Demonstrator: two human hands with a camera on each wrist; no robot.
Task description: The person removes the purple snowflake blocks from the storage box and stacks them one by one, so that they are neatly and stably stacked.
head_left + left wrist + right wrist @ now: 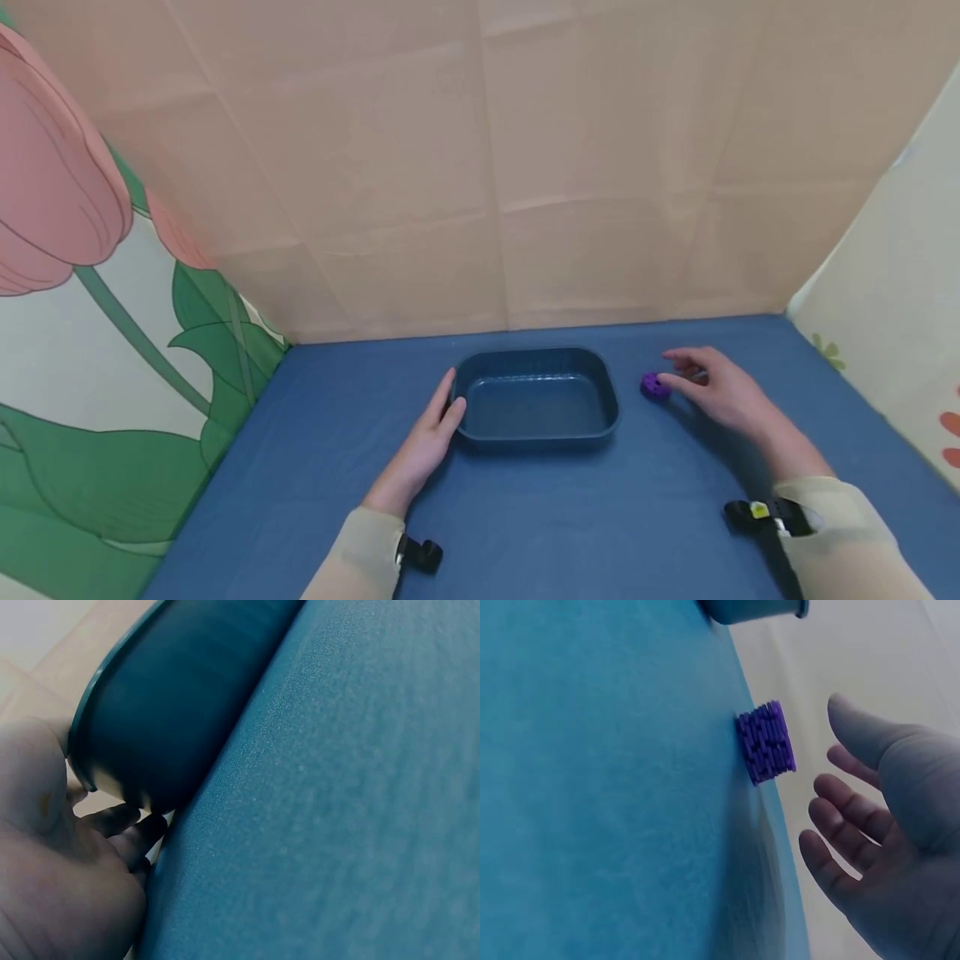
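A dark blue rectangular tray [536, 439] with raised walls and rounded corners sits upright on the blue-covered table. My left hand [427, 437] holds its left end, thumb at the rim and fingers along the outer wall. In the left wrist view, bent fingers [135, 836] reach around the tray's wall [165, 697]. To the right of the tray lies a small purple round piece [655, 387], whose side looks ridged and slotted in the right wrist view. My right hand [720, 387] hovers just beside it, thumb and fingers spread apart, holding nothing; the right wrist view shows a gap between them.
Blue cloth [525, 525] covers the table. A beige sheet [487, 167] hangs behind it. A panel with printed tulips [67, 183] borders the left side, and a pale panel [900, 275] borders the right. Black wrist cameras are strapped to both forearms.
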